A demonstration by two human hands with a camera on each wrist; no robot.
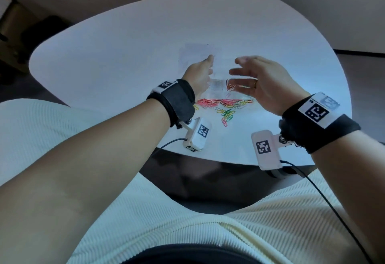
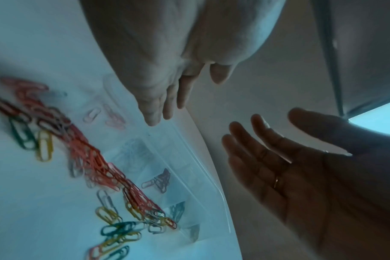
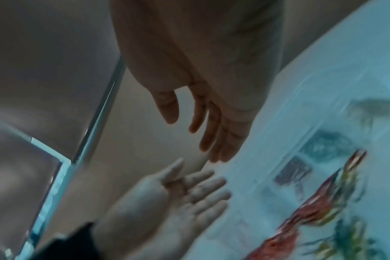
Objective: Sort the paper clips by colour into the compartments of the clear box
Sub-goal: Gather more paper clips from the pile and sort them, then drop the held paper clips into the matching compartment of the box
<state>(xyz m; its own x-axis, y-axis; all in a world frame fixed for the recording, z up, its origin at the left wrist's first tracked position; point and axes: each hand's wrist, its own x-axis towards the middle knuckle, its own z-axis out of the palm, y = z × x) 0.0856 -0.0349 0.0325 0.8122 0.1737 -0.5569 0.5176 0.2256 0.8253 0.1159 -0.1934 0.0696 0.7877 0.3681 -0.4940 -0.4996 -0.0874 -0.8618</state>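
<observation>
Both forearms reach out, left hand (image 1: 200, 74) and right hand (image 1: 264, 84) spread, empty, palms facing above the clear box (image 1: 216, 86).

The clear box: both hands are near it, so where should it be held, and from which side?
By its two short end walls, one hand from each side. The clear box lies flat and long on the white table, loose paper clips crowd its near long edge, and the open left hand and right hand already flank it.

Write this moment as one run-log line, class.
left hand: open, empty, over clear box | right hand: open, empty | paper clips: mostly unsorted on table, some in compartments
</observation>
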